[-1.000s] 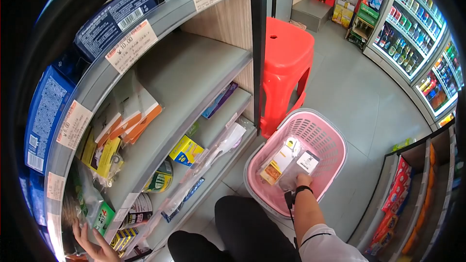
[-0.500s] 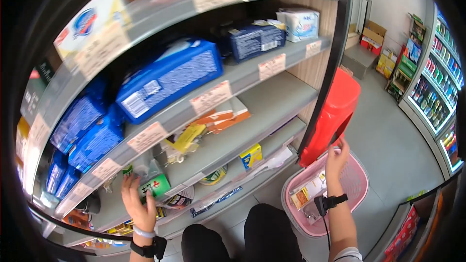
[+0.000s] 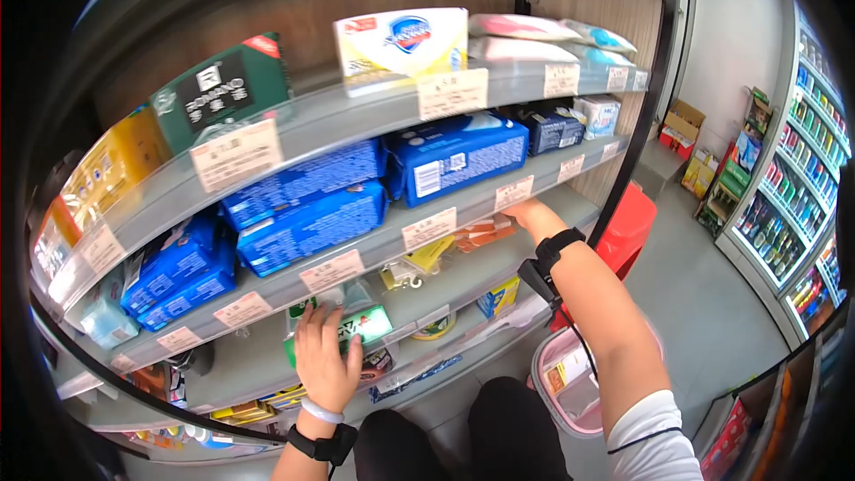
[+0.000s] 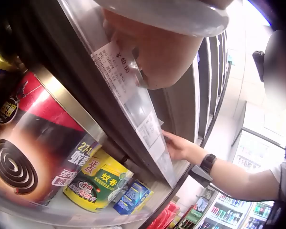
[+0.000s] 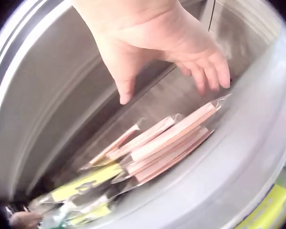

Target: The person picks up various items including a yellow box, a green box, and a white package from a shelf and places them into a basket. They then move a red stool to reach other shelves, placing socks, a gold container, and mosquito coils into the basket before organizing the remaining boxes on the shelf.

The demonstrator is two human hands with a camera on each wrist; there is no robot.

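My right hand (image 5: 148,43) reaches into the middle shelf with fingers spread. Below it, in the right wrist view, lies a row of flat, clear-wrapped packets (image 5: 171,138) with orange edges, and nothing is between thumb and fingers. Beside them are yellow-carded packets (image 5: 86,183). Further left on that shelf, in the head view, my left hand (image 3: 325,352) lies with extended fingers over a green-labelled packet (image 3: 365,325) in clear plastic. In the left wrist view its fingers are hidden behind the shelf edge.
A pink basket (image 3: 537,383) holding packaged goods stands on the floor at the right, near a red stool (image 3: 628,223). Blue packs (image 3: 312,223) fill the shelf above, behind a price-tagged lip (image 3: 334,272). Mosquito-coil tins (image 4: 93,183) stand on the shelf below.
The right hand has left the basket and moved up and left into the shelf. The left hand stays by the green-labelled packet. The head view has swung left and up towards the shelves.
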